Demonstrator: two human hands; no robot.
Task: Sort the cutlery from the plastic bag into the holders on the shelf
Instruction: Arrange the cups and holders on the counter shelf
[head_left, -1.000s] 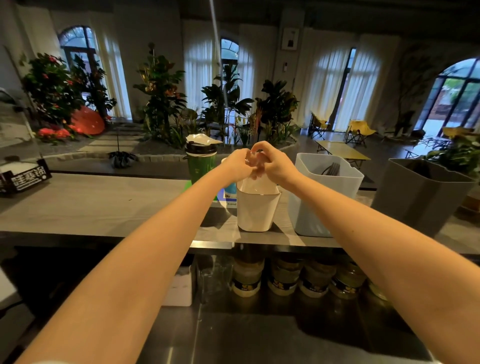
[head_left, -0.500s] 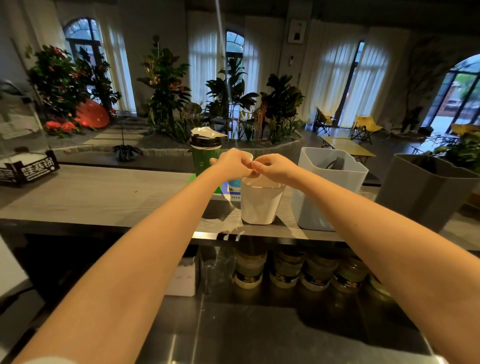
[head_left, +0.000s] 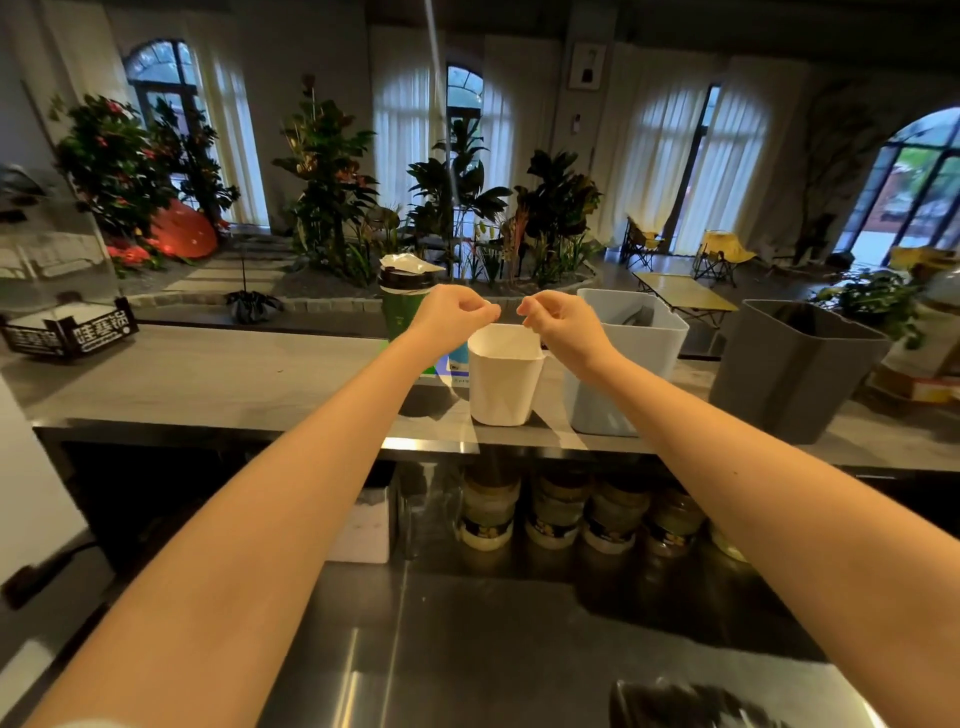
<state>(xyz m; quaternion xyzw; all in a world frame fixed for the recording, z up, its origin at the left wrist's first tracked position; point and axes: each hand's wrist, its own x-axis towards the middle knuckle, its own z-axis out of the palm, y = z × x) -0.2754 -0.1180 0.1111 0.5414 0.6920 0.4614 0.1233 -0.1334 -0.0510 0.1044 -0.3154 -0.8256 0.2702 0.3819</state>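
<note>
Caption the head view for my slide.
Left hand and right hand, fingers curled, apart above the white holder, blue holder alongside.

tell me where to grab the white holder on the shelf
Probably take the white holder by its near rim, from the front and above, thumb outside, fingers inside the open top. It stands upright and tapers downward, so a hold on the sides could slip, and the blue holder crowds its right.

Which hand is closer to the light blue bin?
Right. The right hand is at the left edge of the light blue bin, above the white holder. The left hand is farther away, past the white holder, by the green cup.
</note>
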